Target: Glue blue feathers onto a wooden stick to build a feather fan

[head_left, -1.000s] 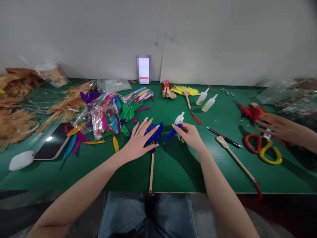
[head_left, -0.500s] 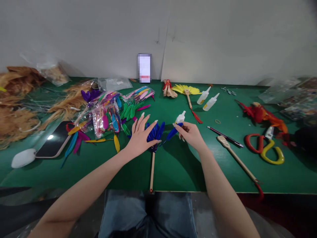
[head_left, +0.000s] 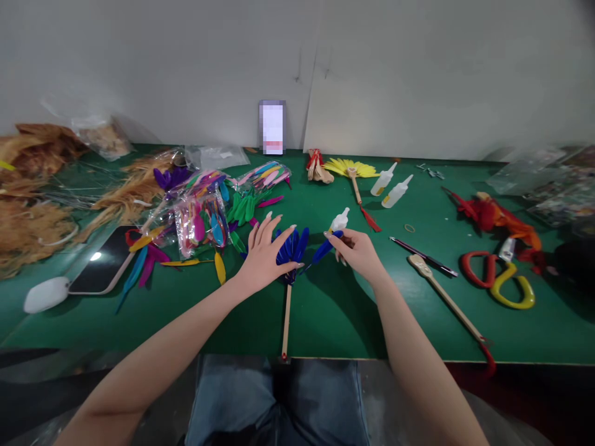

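A feather fan (head_left: 291,246) with blue feathers lies on the green table, its wooden handle (head_left: 287,322) pointing at the front edge. My left hand (head_left: 264,253) rests over the fan's left side with fingers spread, hiding part of the feathers. Between thumb and fingertips, my right hand (head_left: 356,249) pinches a single blue feather (head_left: 323,250). The feather's quill end points down and left, close to the base of the fan; whether it touches cannot be made out. Just behind the right hand is a white glue bottle (head_left: 340,219), partly hidden.
Bagged colored feathers (head_left: 199,226), loose green feathers (head_left: 244,207) and a phone (head_left: 100,263) lie to the left. Behind are a yellow feather fan (head_left: 352,168) and two glue bottles (head_left: 394,193). At right lie a pen (head_left: 423,256), a bare fan handle (head_left: 449,300) and scissors (head_left: 502,272).
Both hands, the fan and the held feather stay almost where they were. The whole view has shifted very slightly.
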Action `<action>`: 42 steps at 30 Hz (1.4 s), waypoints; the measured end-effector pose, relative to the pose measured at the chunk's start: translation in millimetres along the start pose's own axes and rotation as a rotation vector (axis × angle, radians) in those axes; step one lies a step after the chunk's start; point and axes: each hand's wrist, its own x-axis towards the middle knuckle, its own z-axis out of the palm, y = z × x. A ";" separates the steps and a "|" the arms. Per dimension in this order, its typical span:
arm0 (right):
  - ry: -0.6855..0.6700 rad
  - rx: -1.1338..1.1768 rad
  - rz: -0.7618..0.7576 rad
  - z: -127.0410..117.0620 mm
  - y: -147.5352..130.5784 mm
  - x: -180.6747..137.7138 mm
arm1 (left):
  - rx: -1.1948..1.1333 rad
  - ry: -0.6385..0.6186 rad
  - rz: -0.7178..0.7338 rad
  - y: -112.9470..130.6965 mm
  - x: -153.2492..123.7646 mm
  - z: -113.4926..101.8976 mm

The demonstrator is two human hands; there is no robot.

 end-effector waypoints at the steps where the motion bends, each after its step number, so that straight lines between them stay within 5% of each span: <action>1: -0.002 -0.002 0.002 0.2 -0.1 -0.1 | -0.003 -0.004 -0.003 0.0 0.3 -0.3; 28: -0.063 0.042 0.008 9.8 -0.3 -0.3 | -0.002 0.038 0.080 -0.7 0.4 4.8; 37: -0.052 0.113 0.048 24.3 4.3 1.6 | -0.157 0.203 -0.050 -9.6 4.8 -10.0; 42: -0.028 0.082 0.047 32.1 7.8 4.4 | -0.165 0.099 -0.045 -8.6 0.5 -13.1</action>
